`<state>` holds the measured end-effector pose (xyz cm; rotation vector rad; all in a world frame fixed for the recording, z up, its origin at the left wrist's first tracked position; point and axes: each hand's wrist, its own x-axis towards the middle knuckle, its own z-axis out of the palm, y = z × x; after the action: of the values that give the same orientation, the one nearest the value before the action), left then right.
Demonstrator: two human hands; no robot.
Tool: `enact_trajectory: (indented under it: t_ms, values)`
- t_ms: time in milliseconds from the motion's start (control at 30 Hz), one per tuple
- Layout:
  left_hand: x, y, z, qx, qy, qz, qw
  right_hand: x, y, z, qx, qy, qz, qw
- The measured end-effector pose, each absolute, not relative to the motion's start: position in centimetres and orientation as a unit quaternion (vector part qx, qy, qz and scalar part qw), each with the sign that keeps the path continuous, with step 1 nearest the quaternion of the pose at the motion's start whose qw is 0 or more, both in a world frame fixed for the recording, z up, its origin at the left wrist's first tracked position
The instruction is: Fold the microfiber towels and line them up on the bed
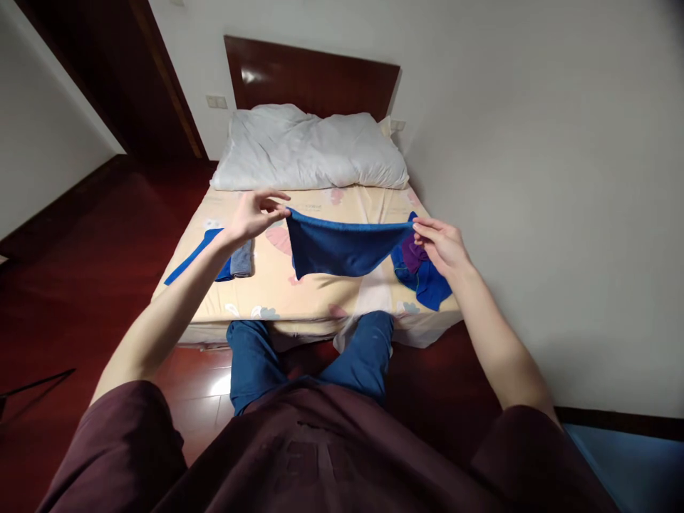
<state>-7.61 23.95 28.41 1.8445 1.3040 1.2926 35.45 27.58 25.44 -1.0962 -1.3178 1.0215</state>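
Observation:
A blue towel (342, 248) hangs stretched between my two hands above the bed, its top edge sagging slightly. My left hand (257, 215) pinches its upper left corner between thumb and finger, the other fingers loosely raised. At the upper right corner, my right hand (439, 242) grips the cloth with closed fingers. Behind and below the right hand lies a crumpled pile of blue cloth (434, 286) with a purple cloth (412, 254) on it. Near my left forearm, a grey folded cloth (242, 259) rests beside flat blue cloth (195, 255), partly hidden by the arm.
The bed (315, 308) has a pale yellow patterned sheet. A white folded quilt (315, 149) lies at its head, before a dark wooden headboard (310, 77). A white wall (556, 199) stands close on the right. Dark red flooring (107, 285) extends on the left.

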Motion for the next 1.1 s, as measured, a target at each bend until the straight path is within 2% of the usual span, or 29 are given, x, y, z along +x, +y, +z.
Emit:
enact_trajectory:
  t_ms: [233, 500, 600, 700, 833, 933, 1100]
  values:
    - [-8.9, 20.9, 24.7, 0.627, 0.512, 0.468, 0.355, 35.0, 26.1, 23.2, -0.482, -0.534, 0.478, 0.503]
    - [-11.2, 27.2, 20.0, 0.560, 0.579, 0.477, 0.351, 30.0, 33.4, 19.4, -0.509, -0.497, 0.510, 0.484]
    - [-11.4, 30.9, 20.1, 0.542, 0.595, 0.498, 0.324, 27.4, 37.2, 18.8, -0.519, -0.498, 0.477, 0.506]
    - [-11.5, 33.4, 21.2, 0.557, 0.585, 0.533, 0.252, 25.7, 40.1, 18.5, -0.499, -0.528, 0.408, 0.552]
    - [-12.3, 33.0, 20.9, 0.594, 0.572, 0.542, 0.162, 25.7, 41.0, 16.3, -0.455, -0.566, 0.350, 0.591]
    - [-12.9, 30.1, 17.2, 0.597, 0.602, 0.509, 0.149, 26.4, 39.0, 12.0, -0.466, -0.572, 0.345, 0.581]
    - [-11.7, 23.2, 5.5, 0.563, 0.677, 0.414, 0.229, 26.3, 31.5, 0.8, -0.542, -0.542, 0.407, 0.497]
